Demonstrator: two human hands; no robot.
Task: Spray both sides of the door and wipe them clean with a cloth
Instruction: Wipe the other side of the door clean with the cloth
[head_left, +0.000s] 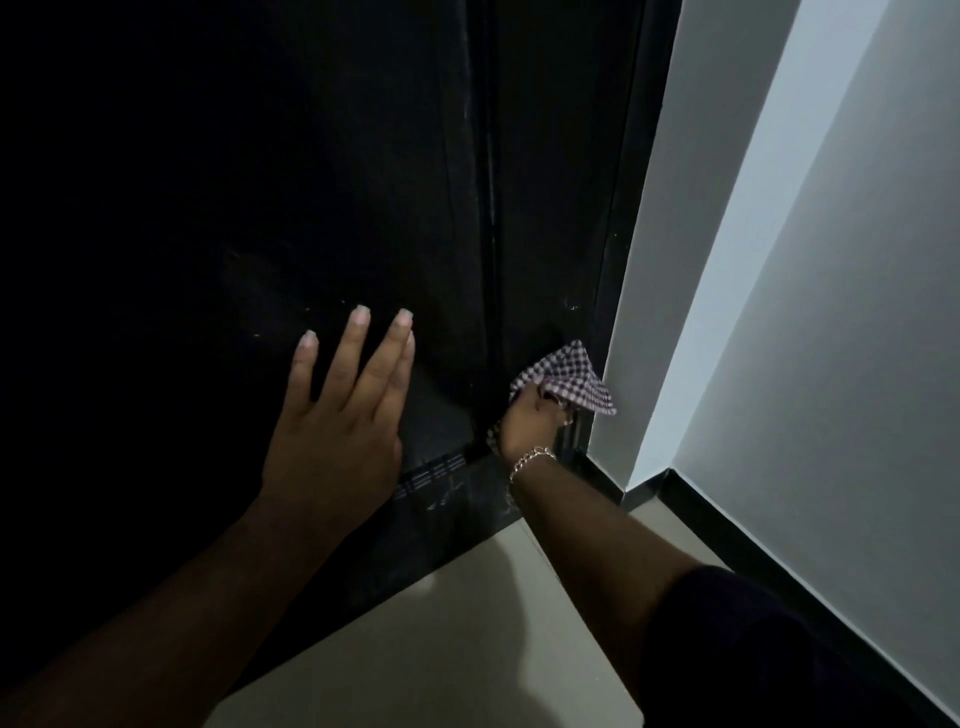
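A black door (234, 182) fills the left and middle of the head view, very dark. My left hand (337, 415) lies flat against its lower part, fingers straight and spread. My right hand (530, 423) grips a checked cloth (566, 376) low down by the door's right edge, against the black frame (618, 249). The cloth bunches above my knuckles. A chain bracelet circles my right wrist. No spray bottle is in view.
A pale wall (831, 260) with a black skirting board (779, 566) runs along the right. Beige floor tiles (467, 649) lie below the door. A dark threshold strip (447, 499) runs along the door's bottom.
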